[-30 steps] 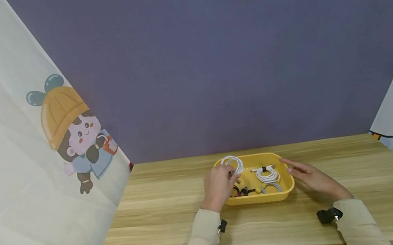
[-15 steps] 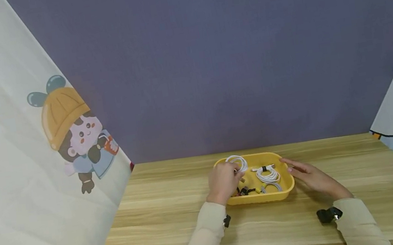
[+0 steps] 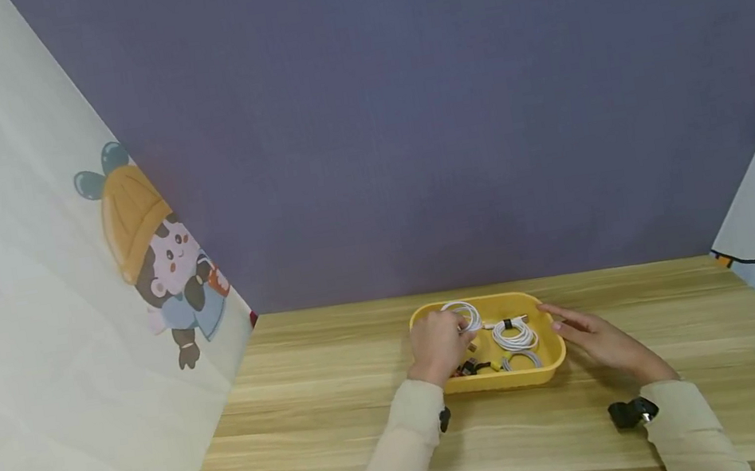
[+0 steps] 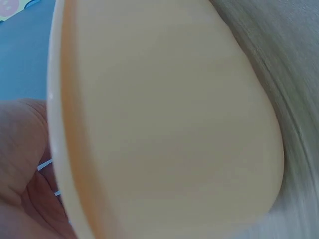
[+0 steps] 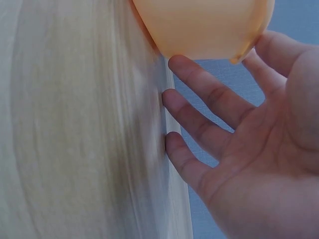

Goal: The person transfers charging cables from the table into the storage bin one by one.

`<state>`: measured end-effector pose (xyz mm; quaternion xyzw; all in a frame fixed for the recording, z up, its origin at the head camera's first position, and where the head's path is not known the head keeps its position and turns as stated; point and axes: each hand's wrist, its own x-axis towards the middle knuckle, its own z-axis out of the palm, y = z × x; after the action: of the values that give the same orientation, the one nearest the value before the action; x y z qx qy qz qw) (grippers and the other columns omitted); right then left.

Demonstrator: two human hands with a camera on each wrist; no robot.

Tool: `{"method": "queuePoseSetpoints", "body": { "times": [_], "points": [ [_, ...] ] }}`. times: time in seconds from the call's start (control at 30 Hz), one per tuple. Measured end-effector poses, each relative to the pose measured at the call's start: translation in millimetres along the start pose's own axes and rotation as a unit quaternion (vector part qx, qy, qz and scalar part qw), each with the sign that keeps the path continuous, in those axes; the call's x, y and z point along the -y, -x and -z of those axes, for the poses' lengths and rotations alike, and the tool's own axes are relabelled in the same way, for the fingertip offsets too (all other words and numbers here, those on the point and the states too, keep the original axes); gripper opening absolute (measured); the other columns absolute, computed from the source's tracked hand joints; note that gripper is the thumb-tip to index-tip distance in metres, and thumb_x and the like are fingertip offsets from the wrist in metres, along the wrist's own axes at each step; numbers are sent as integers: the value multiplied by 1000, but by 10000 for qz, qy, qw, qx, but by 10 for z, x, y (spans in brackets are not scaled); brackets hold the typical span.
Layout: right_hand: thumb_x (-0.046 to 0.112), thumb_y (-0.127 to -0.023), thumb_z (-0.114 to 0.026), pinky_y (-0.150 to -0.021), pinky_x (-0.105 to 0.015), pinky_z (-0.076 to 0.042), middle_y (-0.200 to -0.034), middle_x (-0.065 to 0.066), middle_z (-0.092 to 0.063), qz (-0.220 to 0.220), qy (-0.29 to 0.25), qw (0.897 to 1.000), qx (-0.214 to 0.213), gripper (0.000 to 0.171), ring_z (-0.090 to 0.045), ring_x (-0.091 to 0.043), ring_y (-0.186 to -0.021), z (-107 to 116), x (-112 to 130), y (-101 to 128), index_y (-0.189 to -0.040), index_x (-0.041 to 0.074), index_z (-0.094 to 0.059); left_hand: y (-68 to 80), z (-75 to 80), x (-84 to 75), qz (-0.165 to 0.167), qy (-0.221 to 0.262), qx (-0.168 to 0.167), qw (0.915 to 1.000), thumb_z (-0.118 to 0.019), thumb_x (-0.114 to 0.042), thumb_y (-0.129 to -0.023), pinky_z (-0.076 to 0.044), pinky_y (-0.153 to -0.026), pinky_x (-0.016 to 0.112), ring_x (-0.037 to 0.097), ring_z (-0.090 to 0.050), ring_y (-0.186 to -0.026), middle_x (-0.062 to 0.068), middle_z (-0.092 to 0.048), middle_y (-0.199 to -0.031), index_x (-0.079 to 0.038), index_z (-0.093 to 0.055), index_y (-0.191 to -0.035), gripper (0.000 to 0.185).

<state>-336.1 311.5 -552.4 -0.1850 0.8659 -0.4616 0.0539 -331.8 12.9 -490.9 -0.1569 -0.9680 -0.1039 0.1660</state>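
Observation:
A yellow basket (image 3: 503, 381) stands on the table, its outer wall filling much of the left wrist view. Over its left end, my left hand (image 3: 434, 344) pinches a coiled white cable (image 3: 468, 314), whose loop sticks up past the fingers. Part of the basket's left side is hidden by this hand. In the basket lie another white coiled cable (image 3: 517, 339) with a black tie, a grey coiled cable (image 3: 525, 359) and darker cable ends (image 3: 470, 367). My right hand (image 3: 602, 341) touches the basket's right rim, with its fingers spread and fairly straight in the right wrist view.
The wood-grain table (image 3: 307, 406) reaches back to a dark blue-grey panel (image 3: 447, 113). White printed sheets with cartoon figures hang on the left (image 3: 14, 278) and right. Each sleeve carries a small black wrist camera (image 3: 633, 413).
My left hand has shifted a little to the right over the basket, carrying the coiled white cable with it. The right hand stays at the rim.

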Motion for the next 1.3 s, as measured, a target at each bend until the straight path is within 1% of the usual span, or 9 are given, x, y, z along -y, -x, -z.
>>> {"method": "queuePoseSetpoints", "body": {
  "times": [0.13, 0.27, 0.33, 0.47, 0.57, 0.83, 1.0, 1.13, 1.3],
  "points": [
    [40, -110, -43, -111, -69, -35, -166, -22, -29, 25, -1, 10000, 31, 58, -31, -51, -148, 11, -15, -4, -161, 14, -33, -38, -58, -27, 43, -18, 82, 10000, -78, -43, -90, -34, -47, 18, 0, -47, -49, -13, -73, -72, -29, -82, -83, 16],
    [40, -110, -43, -112, -69, -35, -166, -22, -28, -10, -40, 10000, 41, 58, -30, -52, -149, 28, -19, 4, -162, 16, -33, -75, -104, -62, 169, 33, 247, 9995, -77, -41, -91, -33, -48, 20, 3, -41, -48, -12, -63, -61, -27, -73, -68, 27],
    [41, -110, -44, -111, -70, -35, -166, -21, -28, -32, -66, 10000, 55, 58, -29, -52, -149, 39, -27, 9, -162, 17, -32, -94, -127, -84, 238, 29, 337, 9991, -77, -40, -91, -35, -48, 21, 3, -43, -49, -12, -63, -63, -26, -72, -67, 28],
    [40, -110, -44, -111, -69, -35, -167, -21, -28, 29, -81, 9999, 95, 57, -29, -52, -149, 73, -70, -16, -162, 17, -32, -151, -192, -130, 419, 12, 468, 9980, -78, -39, -91, -41, -50, 21, 3, -51, -52, -14, -69, -70, -28, -77, -75, 19],
    [39, -110, -44, -111, -69, -36, -167, -22, -27, 118, -67, 9998, 154, 57, -29, -52, -149, 132, -120, -92, -161, 16, -33, -235, -269, -158, 535, -27, 535, 9971, -77, -41, -91, -41, -49, 22, 3, -52, -52, -14, -68, -66, -29, -76, -72, 23],
    [39, -110, -43, -111, -68, -36, -166, -22, -28, 192, -19, 9995, 261, 57, -30, -52, -148, 295, -231, -304, -161, 15, -33, -438, -434, -217, 749, -164, 560, 9955, -77, -41, -91, -36, -44, 23, 5, -44, -46, -14, -52, -49, -27, -60, -54, 43],
    [40, -110, -43, -111, -68, -36, -166, -22, -29, 216, 13, 9992, 326, 58, -31, -52, -148, 404, -269, -430, -161, 14, -33, -556, -482, -247, 947, -170, 635, 9933, -77, -42, -91, -36, -43, 24, 6, -44, -45, -12, -52, -49, -25, -54, -52, 48],
    [38, -110, -44, -112, -68, -35, -166, -22, -29, 327, 54, 9988, 360, 57, -32, -51, -148, 485, -314, -531, -160, 12, -35, -645, -544, -255, 1059, -296, 572, 9923, -78, -45, -90, -36, -43, 25, 6, -45, -46, -12, -53, -51, -25, -47, -51, 54],
    [37, -110, -44, -112, -68, -34, -166, -23, -29, 421, 77, 9982, 430, 57, -31, -51, -148, 591, -360, -650, -160, 11, -36, -752, -601, -288, 1189, -331, 536, 9909, -78, -47, -89, -35, -41, 27, 6, -42, -45, -11, -44, -47, -25, -39, -50, 60]
  ]
}}
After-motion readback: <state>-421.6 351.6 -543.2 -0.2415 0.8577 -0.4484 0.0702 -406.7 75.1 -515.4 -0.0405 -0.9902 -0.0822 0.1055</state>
